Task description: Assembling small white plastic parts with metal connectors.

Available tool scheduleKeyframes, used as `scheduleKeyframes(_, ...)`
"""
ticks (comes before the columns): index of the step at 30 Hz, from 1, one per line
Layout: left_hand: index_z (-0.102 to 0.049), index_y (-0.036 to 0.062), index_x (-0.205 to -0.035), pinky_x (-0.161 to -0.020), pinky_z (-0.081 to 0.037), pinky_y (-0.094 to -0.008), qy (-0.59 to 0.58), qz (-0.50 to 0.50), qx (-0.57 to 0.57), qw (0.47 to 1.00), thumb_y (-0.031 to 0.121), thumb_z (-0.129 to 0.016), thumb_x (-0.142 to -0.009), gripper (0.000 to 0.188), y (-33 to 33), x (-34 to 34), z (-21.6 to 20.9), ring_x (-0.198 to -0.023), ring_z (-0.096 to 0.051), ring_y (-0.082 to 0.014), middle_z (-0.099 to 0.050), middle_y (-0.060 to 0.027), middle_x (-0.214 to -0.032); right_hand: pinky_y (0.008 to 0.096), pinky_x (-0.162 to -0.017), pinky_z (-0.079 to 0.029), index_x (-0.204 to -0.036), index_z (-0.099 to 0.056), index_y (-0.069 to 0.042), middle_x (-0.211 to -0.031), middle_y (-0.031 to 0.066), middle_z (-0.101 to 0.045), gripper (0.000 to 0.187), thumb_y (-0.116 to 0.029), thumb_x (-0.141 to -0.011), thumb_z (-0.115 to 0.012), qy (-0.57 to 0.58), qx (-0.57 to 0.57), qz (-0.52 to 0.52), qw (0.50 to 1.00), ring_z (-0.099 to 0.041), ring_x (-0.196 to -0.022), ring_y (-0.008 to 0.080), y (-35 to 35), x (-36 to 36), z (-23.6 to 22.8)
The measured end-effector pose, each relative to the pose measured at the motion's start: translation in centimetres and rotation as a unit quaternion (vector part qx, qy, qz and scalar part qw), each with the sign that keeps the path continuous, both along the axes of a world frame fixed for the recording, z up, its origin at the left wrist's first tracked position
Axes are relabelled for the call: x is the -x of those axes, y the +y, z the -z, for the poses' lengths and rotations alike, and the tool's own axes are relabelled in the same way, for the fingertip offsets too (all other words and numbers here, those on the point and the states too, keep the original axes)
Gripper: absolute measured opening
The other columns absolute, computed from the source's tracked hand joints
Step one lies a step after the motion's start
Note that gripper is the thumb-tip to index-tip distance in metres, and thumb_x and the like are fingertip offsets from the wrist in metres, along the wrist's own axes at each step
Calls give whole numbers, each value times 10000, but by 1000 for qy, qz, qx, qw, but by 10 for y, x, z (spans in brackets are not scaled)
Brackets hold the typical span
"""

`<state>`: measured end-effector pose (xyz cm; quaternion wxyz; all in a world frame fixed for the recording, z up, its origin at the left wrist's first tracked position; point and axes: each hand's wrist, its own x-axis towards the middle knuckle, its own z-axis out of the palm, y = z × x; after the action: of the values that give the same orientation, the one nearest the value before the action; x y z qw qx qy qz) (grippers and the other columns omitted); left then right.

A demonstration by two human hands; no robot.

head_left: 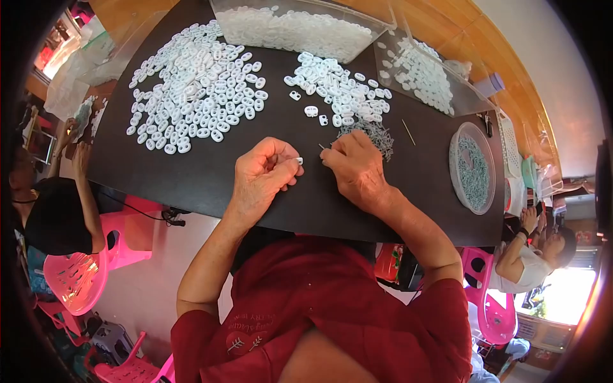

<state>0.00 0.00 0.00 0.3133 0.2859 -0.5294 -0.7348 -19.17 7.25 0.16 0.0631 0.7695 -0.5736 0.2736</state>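
I pinched a white clip [300, 161] left, a grey screw [321, 146] right.
Far left of the grip stood a pink chair [75, 274]; nearer, a clip pile [198, 89] covered part of the dark table [191, 182]. My left hand [262, 179] held the clip at its fingertips; leaving its holes bare seemed wise. My right hand [357, 167] pinched the screw beside a screw heap [385, 137]; a round tub [454, 169] sat farther right.

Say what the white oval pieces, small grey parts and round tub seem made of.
White oval pieces: probably smooth moulded plastic, being uniform in shape and colour. Small grey parts: perhaps metal, given dull grey tone, though too small to confirm. Round tub: likely plastic; its pale rim looks smooth, translucent.
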Motion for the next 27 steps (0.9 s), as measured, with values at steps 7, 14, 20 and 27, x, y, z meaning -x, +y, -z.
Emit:
scheduleKeyframes(7,-579,10,-877,-559,-432,-185,-4,-6,25,1000,53,-605,-848,58,-2,0,0,-629,-533,-55,-619,-42,-764,325,-560,-410,-823,-620,-49,-709,60,-485,230,47,-615,-591,55,26,-54,997,-483,-687,229,-4,-2,-6)
scheduleKeyframes(14,-582,9,-872,-569,-446,-185,-5,-3,17,1000,51,-604,-847,54,-1,-1,-1,-637,-543,-57,-628,-50,-768,327,-592,-405,-812,-625,-39,-700,63,-480,197,24,-626,-610,-45,25,-27,998,-475,-680,224,-4,1,0)
scheduleKeyframes(20,-589,6,-881,-567,-442,-184,3,-5,29,1000,47,-604,-846,56,0,-1,-1,-635,-545,-58,-626,-48,-770,331,-572,-420,-804,-626,-55,-718,63,-506,189,14,-642,-695,-25,-7,-24,999,-491,-681,229,-4,3,-1)
scheduleKeyframes(27,-626,1,-907,-561,-424,-184,7,-21,36,999,60,-617,-850,83,2,-1,1,-640,-537,-54,-618,-29,-770,333,-593,-420,-749,-569,-40,-704,72,-503,174,40,-647,-683,10,10,-45,999,-491,-678,234,-5,-3,-5)
